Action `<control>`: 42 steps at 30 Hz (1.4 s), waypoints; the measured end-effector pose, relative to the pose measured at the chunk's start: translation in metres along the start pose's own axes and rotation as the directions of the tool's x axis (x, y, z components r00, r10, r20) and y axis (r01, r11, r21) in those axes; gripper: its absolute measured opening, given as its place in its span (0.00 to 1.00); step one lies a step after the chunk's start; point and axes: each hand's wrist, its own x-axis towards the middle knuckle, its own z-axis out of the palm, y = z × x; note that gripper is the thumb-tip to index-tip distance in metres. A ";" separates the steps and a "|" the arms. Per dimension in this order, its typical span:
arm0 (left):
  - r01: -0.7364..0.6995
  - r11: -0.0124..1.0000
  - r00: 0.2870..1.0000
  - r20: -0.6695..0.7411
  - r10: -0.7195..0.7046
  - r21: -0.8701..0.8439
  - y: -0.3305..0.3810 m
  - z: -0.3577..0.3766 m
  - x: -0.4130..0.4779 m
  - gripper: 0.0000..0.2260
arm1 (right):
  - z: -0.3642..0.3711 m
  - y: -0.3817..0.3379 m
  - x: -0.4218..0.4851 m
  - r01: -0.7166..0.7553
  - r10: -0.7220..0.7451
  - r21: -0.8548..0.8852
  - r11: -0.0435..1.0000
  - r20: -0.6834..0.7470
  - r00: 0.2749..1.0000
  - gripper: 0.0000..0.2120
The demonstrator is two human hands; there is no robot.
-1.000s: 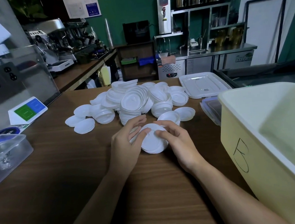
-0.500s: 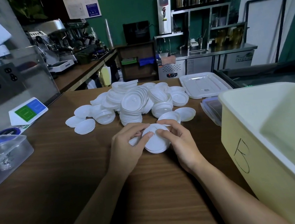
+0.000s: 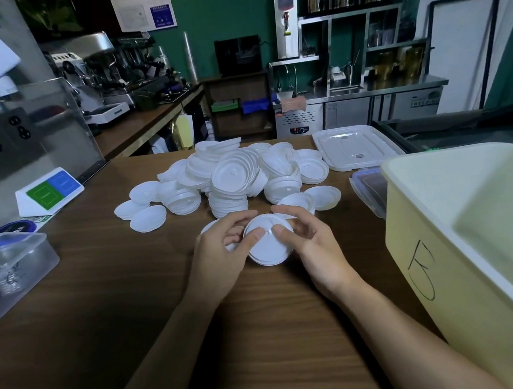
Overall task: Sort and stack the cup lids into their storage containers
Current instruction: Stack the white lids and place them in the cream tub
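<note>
Left hand (image 3: 221, 258), right hand (image 3: 318, 248) grip lids (image 3: 268, 251), wooden counter (image 3: 127, 313)

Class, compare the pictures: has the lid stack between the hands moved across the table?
No. The lid stack sits at the same spot before the loose lid pile, no nearer the yellow bin.

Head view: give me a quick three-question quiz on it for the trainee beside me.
1. True or false: the left hand and the right hand both hold the stack of lids.
2. The yellow bin stands: A) at the person's right; B) at the person's left; C) on the floor.
3. Fill in: the clear tray lies to the ___ of the loose pile of lids.
Key: 1 true; 2 A; 3 right.
</note>
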 end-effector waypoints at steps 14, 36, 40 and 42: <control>-0.185 0.847 0.983 0.091 0.161 0.498 -0.025 -0.029 0.005 0.11 | 0.000 0.003 0.003 0.034 -0.048 -0.107 0.994 -0.127 0.991 0.11; 0.138 0.954 0.975 -0.134 -0.179 -0.267 -0.004 -0.025 0.008 0.10 | -0.001 0.003 0.002 0.052 -0.068 -0.111 0.992 -0.150 0.986 0.14; 0.131 0.975 0.989 -0.047 -0.142 -0.179 -0.009 -0.014 0.005 0.11 | -0.001 0.003 0.004 0.019 -0.024 -0.033 0.999 -0.142 0.990 0.12; 0.121 0.988 0.990 -0.059 -0.127 -0.097 -0.010 -0.011 0.004 0.10 | 0.000 0.004 0.005 -0.011 0.012 0.012 1.000 -0.146 0.989 0.09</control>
